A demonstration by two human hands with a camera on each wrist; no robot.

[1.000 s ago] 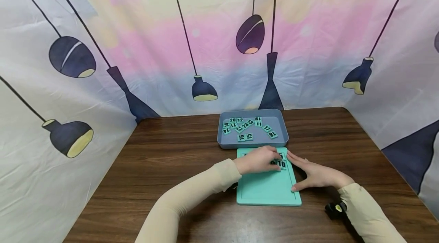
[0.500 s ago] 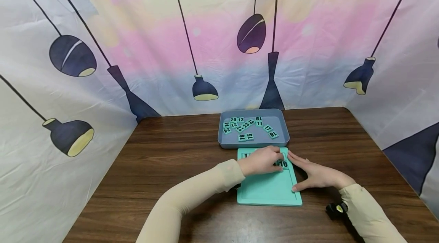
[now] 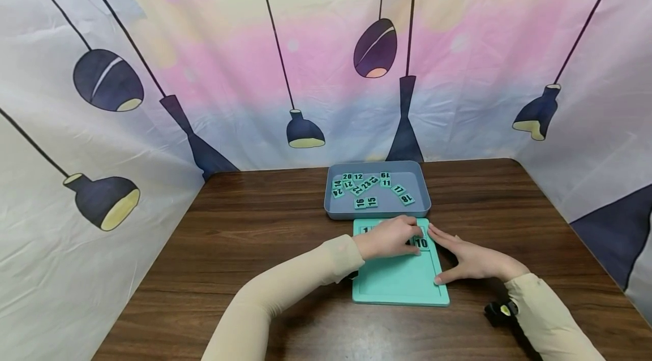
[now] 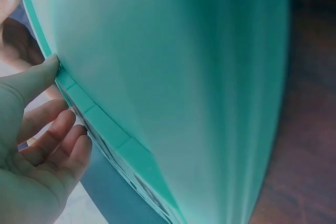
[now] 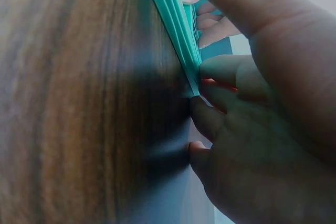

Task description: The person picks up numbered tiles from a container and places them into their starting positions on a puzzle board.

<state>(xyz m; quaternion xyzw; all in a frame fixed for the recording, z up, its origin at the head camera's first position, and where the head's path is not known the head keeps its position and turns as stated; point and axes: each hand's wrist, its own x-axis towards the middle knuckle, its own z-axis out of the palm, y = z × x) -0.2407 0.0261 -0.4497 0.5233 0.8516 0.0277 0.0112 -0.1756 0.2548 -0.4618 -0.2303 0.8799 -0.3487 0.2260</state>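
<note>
A mint-green board [image 3: 397, 282] lies on the table, with number tiles along its upper part; tile 1 [image 3: 365, 230] and tile 10 [image 3: 421, 243] show. My left hand [image 3: 389, 238] reaches across the board and hides most of the tiles. In the left wrist view, its thumb [image 4: 44, 74] touches the near edge of the tile row [image 4: 105, 124], while the other fingers curve loosely over the tiles. Along the board's right edge rests my right hand [image 3: 476, 259], thumb spread toward the near corner and fingertips near the top corner.
Right behind the board stands a blue-grey tray [image 3: 377, 215] with several loose number tiles, such as 16 [image 3: 360, 203] and 18 [image 3: 407, 199]. The dark wooden table [image 3: 254, 214] meets a patterned cloth backdrop [image 3: 229, 55] at its far edge.
My left hand has shifted slightly right, uncovering tile 1 at the board's upper left. The right hand keeps its place at the board's edge.
</note>
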